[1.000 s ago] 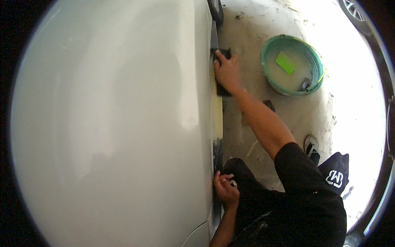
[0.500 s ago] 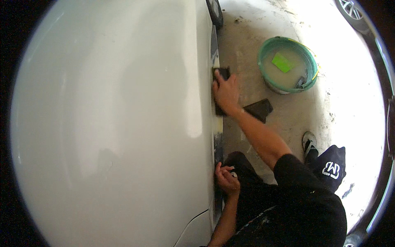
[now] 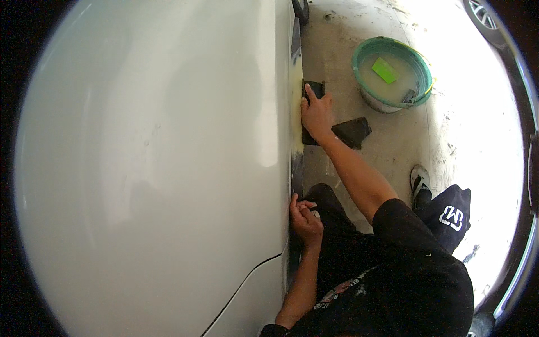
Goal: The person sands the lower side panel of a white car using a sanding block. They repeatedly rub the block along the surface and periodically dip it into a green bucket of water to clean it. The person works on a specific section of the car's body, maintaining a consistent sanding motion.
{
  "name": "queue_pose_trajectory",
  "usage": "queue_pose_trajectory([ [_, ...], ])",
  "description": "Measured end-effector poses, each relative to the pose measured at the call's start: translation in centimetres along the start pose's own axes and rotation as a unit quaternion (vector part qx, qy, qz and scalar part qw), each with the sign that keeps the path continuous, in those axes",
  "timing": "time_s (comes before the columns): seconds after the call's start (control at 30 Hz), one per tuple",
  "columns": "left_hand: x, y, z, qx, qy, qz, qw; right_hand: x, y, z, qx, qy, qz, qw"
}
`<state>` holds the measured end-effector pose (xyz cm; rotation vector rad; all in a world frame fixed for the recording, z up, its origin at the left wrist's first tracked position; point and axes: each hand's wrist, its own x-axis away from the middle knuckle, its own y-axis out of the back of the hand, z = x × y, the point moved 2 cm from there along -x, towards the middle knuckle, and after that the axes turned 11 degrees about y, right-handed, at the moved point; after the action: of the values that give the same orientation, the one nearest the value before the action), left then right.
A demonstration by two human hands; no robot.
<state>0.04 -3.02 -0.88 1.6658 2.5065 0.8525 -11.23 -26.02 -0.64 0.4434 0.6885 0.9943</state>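
Observation:
My right hand [image 3: 318, 117] grips a long black sanding block [image 3: 315, 89], index finger stretched along its top. The block stands upright in the picture beside the lower side panel [image 3: 297, 112] of a white car, whose patch of pale yellow and dark grey shows next to it. Whether the block's face touches the panel cannot be seen. Farther down the same panel, my left hand [image 3: 306, 221] rests with a fingertip at its edge. Its fingers are loosely bent and apart, with nothing visible in them. Just right of my right wrist, a dark flat piece [image 3: 352, 132] lies on the floor.
A green bucket [image 3: 359, 84] of cloudy water stands on the floor to the right, holding a bright green flat piece [image 3: 384, 71] and a dark item [image 3: 409, 96]. The white car body [image 3: 157, 168] fills the left side. Another car's wheel [image 3: 482, 16] shows at upper right.
My right hand and the block have shifted outward, away from the panel's edge, uncovering more of the yellowish patch. The whole view has moved slightly; my left hand stays by the panel.

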Motion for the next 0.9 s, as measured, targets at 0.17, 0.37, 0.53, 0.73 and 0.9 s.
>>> queue_pose_trajectory([
  [0.17,-0.1,-0.3,0.0,0.013,-0.039,-0.001,0.999,3.4,-0.7,0.1,0.036,0.02,0.109,0.993],
  [0.37,0.1,-0.3,0.3,0.077,0.021,0.005,0.997,5.1,-0.4,-0.5,0.054,0.01,-0.004,0.998],
  [0.53,0.3,-0.2,0.1,0.039,-0.022,-0.013,0.999,5.5,-0.1,-0.1,0.034,0.011,0.077,0.996],
  [0.73,0.8,0.3,-0.1,0.057,-0.009,-0.009,0.998,6.4,-0.3,-0.7,0.044,0.002,0.065,0.997],
  [0.9,0.5,0.1,0.2,0.044,-0.003,-0.003,0.999,7.7,-1.1,-1.5,0.018,0.004,0.064,0.998],
])
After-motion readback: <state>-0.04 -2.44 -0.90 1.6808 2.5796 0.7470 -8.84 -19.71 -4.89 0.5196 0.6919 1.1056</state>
